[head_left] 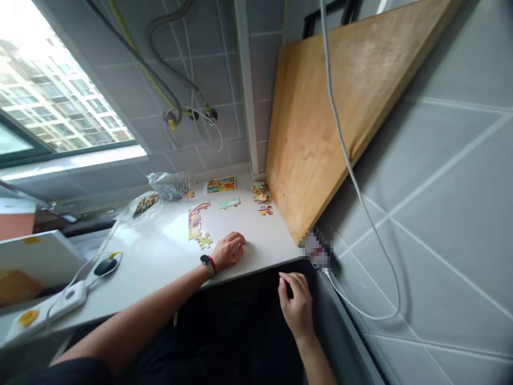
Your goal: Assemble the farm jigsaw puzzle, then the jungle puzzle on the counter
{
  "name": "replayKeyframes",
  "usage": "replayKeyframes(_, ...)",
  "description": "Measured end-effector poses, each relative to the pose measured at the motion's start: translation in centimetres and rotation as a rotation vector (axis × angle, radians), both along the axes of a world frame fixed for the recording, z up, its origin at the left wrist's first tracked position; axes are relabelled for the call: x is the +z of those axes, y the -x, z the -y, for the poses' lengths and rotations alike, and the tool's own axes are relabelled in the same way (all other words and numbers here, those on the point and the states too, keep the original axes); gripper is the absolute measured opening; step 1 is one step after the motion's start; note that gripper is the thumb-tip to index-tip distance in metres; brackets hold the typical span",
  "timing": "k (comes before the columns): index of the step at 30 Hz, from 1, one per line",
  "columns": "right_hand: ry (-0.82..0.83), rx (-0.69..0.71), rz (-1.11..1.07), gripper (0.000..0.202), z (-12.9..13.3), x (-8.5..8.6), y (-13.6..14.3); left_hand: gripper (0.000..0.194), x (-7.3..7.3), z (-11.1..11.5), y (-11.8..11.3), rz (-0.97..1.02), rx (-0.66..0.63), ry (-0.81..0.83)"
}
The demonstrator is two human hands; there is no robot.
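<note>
My left hand, with a watch and red band at the wrist, rests on the white table near its front edge, fingers loosely bent and apart. Just left of it lies a green puzzle piece, below a joined puzzle section. My right hand hangs beyond the front edge, its fingers curled towards the thumb, with nothing visible in them. Farther back are a small joined strip, a picture card, a pile of pieces and red-and-white pieces.
Two clear plastic bags of pieces stand at the back left. A power strip and a dark oval object lie left. A wooden board leans at the right, beside a cable and a blurred device.
</note>
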State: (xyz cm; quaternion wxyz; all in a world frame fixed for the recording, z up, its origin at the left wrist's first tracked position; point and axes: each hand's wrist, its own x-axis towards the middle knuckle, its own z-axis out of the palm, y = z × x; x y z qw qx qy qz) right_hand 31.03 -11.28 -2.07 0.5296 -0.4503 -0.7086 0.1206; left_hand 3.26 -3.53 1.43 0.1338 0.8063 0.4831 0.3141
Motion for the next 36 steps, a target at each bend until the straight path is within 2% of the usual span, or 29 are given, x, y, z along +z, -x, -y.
replayKeyframes(4, -0.001, 0.214, 0.001, 0.020, -4.0, 1.6, 2.3, 0.015, -0.7, -0.1, -0.1, -0.067, 0.127, -0.029)
replayKeyframes(8, 0.150, 0.227, 0.183, 0.023, -8.3, 2.2, 5.0, 0.017, -0.9, -0.1, -0.2, -0.131, 0.287, -0.047)
replayKeyframes(11, 0.208, 0.260, 0.274, 0.018, -10.0, 2.0, 6.3, 0.021, -0.9, -0.1, -0.3, -0.170, 0.354, -0.042)
replayKeyframes(21, 0.242, 0.336, 0.403, 0.017, -9.7, 1.9, 6.2, 0.035, -1.1, -0.2, -0.1, -0.187, 0.421, 0.018)
replayKeyframes(29, 0.286, 0.470, 0.420, 0.016, -10.5, 2.2, 4.9, 0.044, -0.9, 0.0, -0.4, -0.172, 0.485, 0.066)
replayKeyframes(36, 0.348, 0.505, 0.371, 0.019, -10.4, 2.3, 4.8, 0.044, -1.3, -0.1, 0.0, -0.147, 0.491, 0.107)
